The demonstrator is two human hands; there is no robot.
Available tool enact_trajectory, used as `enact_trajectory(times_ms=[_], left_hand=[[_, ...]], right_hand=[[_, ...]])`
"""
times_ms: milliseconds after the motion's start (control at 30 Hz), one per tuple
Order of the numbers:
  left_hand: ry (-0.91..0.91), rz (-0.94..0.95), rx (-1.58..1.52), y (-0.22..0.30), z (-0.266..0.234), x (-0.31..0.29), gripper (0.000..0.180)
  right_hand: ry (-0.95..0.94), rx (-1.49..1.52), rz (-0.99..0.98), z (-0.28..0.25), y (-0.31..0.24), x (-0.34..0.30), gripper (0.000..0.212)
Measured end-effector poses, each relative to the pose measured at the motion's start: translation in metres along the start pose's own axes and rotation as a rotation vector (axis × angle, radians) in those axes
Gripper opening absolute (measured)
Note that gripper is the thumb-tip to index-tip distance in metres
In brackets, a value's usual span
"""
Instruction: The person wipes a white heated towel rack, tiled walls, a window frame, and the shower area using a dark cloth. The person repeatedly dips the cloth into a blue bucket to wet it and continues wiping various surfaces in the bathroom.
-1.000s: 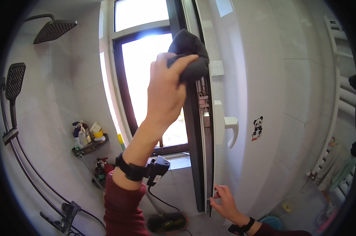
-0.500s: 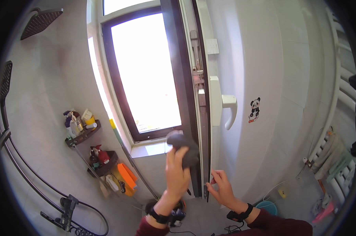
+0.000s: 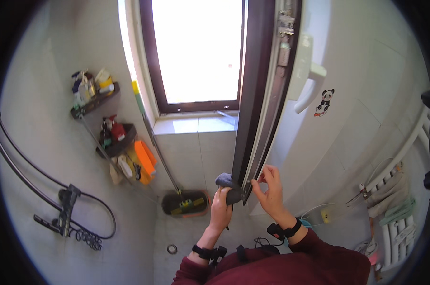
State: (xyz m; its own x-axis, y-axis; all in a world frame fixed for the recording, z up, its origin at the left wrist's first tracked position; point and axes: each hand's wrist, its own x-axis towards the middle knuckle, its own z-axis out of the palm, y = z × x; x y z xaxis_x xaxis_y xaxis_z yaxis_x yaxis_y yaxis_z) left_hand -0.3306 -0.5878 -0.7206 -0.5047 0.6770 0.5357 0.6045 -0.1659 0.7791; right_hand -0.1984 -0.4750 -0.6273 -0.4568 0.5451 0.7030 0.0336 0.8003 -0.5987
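My left hand (image 3: 221, 205) grips a dark grey cloth (image 3: 226, 183) and presses it against the bottom corner of the open window sash (image 3: 260, 104). My right hand (image 3: 270, 190) pinches that same lower corner of the dark sash frame from the right, fingers on its edge. The sash stands open into the room, with a white handle (image 3: 308, 80) on its inner face. Both forearms wear dark red sleeves and black wrist bands.
A mop (image 3: 184, 202) leans under the white window sill (image 3: 196, 124). Corner shelves (image 3: 105, 123) at the left hold bottles. A shower hose and valve (image 3: 65, 209) run along the left wall. A towel radiator (image 3: 397, 199) stands at the right, and a panda sticker (image 3: 324, 102) is on the wall.
My left hand has dragged the cloth from high up on the sash edge down to its bottom corner. The view has tilted downward. My right hand stays on the lower corner.
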Motion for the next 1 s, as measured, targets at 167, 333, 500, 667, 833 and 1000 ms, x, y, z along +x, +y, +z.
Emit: enact_trajectory(times_ms=[167,333,500,667,833,1000], left_hand=[[0.002,-0.182,-0.106,-0.020,0.006,-0.021,0.042],[0.119,-0.449,-0.414,-0.015,-0.018,-0.001,0.032],[0.151,-0.175,-0.591,0.037,-0.045,0.064,0.034],[0.142,-0.017,-0.486,0.079,-0.016,0.109,0.032],[0.097,-0.189,-0.617,0.044,0.005,0.093,0.022],[0.026,-0.233,-0.538,-0.014,0.033,0.049,0.025]], right_hand=[[-0.015,0.007,0.005,-0.001,0.003,0.001,0.053],[-0.032,0.058,0.022,-0.001,0.004,0.002,0.055],[-0.037,0.044,0.040,-0.001,0.005,0.002,0.054],[-0.028,-0.039,0.055,0.001,0.010,-0.003,0.053],[-0.002,-0.096,0.066,-0.001,0.012,-0.004,0.043],[0.064,-0.173,0.107,-0.003,0.005,-0.005,0.021]])
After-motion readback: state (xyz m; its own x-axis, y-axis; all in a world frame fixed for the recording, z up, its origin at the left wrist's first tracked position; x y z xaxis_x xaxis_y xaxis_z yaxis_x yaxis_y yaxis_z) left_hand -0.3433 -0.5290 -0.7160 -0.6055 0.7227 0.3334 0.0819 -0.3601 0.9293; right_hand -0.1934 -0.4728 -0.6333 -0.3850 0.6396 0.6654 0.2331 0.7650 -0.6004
